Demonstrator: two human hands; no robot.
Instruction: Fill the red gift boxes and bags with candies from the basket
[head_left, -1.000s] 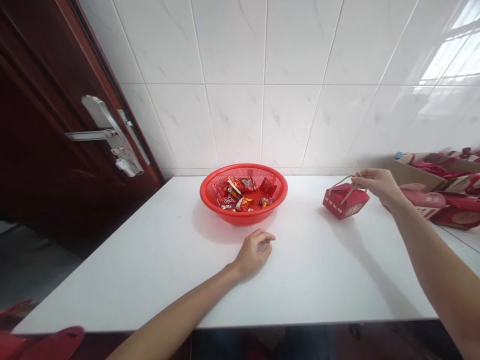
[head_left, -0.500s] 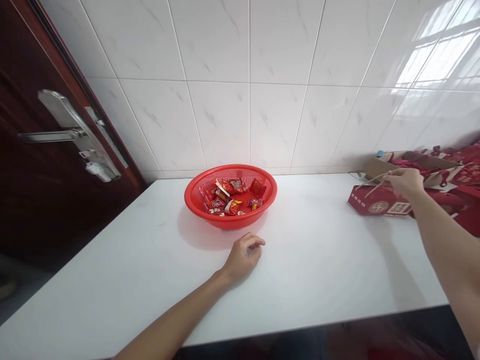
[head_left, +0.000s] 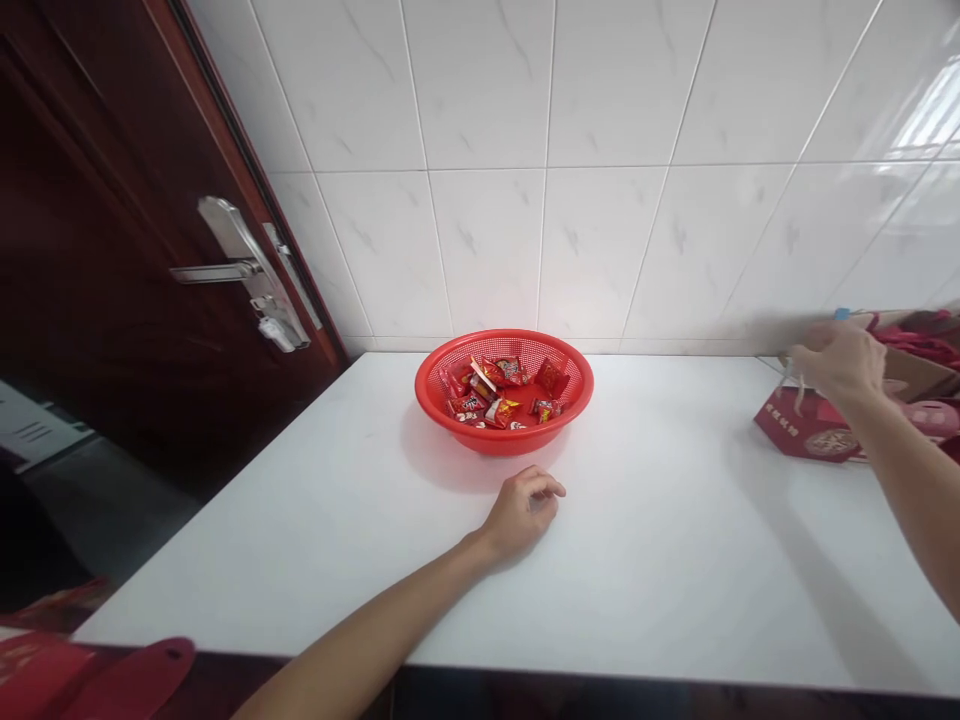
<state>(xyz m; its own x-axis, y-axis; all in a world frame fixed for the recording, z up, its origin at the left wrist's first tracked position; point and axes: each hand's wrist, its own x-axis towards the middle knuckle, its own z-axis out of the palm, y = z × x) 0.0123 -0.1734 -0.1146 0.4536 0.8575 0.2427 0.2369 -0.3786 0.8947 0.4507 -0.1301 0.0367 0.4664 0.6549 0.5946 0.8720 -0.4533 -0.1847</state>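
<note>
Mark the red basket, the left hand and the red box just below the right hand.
Red basket (head_left: pixel 517 437), head view: front rim.
Left hand (head_left: pixel 517 512), head view: back of the hand.
Red box (head_left: pixel 804 432), head view: printed side.

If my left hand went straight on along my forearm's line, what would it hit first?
Probably the tiled wall: the line from your left hand seems to run over the white table, just right of the red basket. One view leaves depth unclear, so it might brush the basket.

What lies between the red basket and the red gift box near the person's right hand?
Only a bare stretch of the white table separates the basket from the gift box, as the head view shows.
</note>
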